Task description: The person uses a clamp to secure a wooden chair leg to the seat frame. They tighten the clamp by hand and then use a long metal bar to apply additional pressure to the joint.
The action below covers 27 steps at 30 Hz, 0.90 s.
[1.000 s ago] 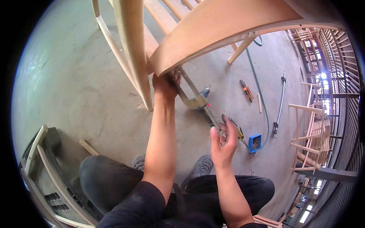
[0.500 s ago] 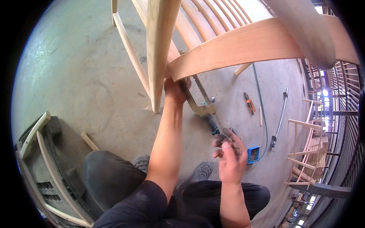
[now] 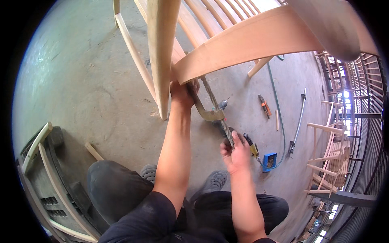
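A pale wooden chair (image 3: 243, 43) with a slatted seat and a curved front rail stands before me. At the rail's left end, beside a rounded leg (image 3: 161, 52), a metal C-clamp (image 3: 212, 115) with a long threaded screw sits against the underside of the wood. My left hand (image 3: 182, 93) is closed round the clamp's frame there, its fingers partly hidden by the rail. Lower down, my right hand (image 3: 237, 154) pinches the near end of the screw between thumb and fingers. Where the clamp's far jaw bears is hidden.
On the floor lie a drill (image 3: 223, 104), a yellow air tool (image 3: 253, 150), orange-handled pliers (image 3: 265, 107), a wooden stick (image 3: 277, 120), a bar clamp (image 3: 298, 121), a green hose (image 3: 277, 93) and a blue box (image 3: 269, 161). Wooden frames stand at left (image 3: 56, 178) and right (image 3: 326, 150).
My right hand has moved up and a little left, and its spread fingers have closed on the screw's end. My left hand keeps its grip. The whole view has shifted slightly.
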Available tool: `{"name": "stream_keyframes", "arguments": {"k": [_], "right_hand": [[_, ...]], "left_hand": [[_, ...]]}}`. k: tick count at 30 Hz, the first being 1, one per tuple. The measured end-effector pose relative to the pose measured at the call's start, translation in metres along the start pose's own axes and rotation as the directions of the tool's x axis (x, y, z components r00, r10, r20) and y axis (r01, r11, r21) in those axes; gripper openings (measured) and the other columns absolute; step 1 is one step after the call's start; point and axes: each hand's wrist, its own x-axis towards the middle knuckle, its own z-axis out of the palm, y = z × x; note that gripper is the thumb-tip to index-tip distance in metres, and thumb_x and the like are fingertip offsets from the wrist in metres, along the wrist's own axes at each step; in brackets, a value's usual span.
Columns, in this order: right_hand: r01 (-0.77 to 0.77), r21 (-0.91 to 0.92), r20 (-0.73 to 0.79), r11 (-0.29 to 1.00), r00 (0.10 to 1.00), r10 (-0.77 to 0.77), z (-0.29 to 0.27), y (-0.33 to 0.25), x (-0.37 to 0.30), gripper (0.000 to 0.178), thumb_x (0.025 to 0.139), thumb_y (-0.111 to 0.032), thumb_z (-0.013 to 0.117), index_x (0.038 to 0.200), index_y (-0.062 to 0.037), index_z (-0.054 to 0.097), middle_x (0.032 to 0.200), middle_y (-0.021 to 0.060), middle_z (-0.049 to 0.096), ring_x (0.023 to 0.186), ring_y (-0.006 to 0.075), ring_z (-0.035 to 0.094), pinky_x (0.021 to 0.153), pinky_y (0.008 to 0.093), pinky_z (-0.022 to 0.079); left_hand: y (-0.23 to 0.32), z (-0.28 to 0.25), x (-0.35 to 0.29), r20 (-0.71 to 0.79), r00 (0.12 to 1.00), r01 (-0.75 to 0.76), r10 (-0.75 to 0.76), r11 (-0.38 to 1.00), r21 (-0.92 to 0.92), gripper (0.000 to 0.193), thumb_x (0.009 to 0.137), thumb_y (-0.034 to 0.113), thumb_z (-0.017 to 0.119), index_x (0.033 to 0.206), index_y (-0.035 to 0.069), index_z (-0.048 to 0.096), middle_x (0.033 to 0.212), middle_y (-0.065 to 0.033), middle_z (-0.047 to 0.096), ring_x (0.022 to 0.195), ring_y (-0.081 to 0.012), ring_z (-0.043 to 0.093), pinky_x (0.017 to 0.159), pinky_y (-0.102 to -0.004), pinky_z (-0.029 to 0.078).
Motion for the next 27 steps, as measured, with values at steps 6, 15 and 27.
{"name": "stream_keyframes", "arguments": {"k": [6,15,27], "right_hand": [[0.688,-0.694,0.328,0.213,0.565,-0.757,0.000,0.010,-0.025,0.033,0.091,-0.014,0.072,0.118,0.0018,0.065,0.110,0.0169,0.065,0.086,0.0245,0.067,0.062,0.0291,0.056],[-0.236,0.385,0.337,0.892,0.936,0.102,0.005,0.001,-0.033,0.035,0.105,-0.034,0.056,0.106,0.0001,0.062,0.077,0.0073,0.065,0.064,0.0151,0.060,0.053,0.0267,0.044],[0.744,-0.667,0.456,0.029,0.438,-0.775,0.004,-0.014,-0.052,0.038,0.088,-0.025,0.075,0.117,-0.0008,0.069,0.099,0.0145,0.070,0.078,0.0274,0.065,0.068,0.0350,0.052]], "left_hand": [[0.011,0.003,-0.006,-0.113,0.987,0.105,-0.113,0.991,-0.078,0.035,0.103,0.035,0.040,0.092,0.006,0.058,0.059,-0.0030,0.046,0.048,-0.0168,0.045,0.042,-0.0283,0.037],[0.004,0.001,0.002,-0.073,0.991,0.112,-0.111,0.994,0.011,0.035,0.103,0.037,0.041,0.096,0.009,0.060,0.060,-0.0008,0.044,0.048,-0.0142,0.043,0.044,-0.0270,0.037],[0.007,0.006,-0.005,-0.157,0.984,0.073,-0.078,0.997,-0.034,0.030,0.102,0.030,0.046,0.093,0.006,0.062,0.062,-0.0058,0.056,0.046,-0.0161,0.047,0.043,-0.0277,0.039]]}}
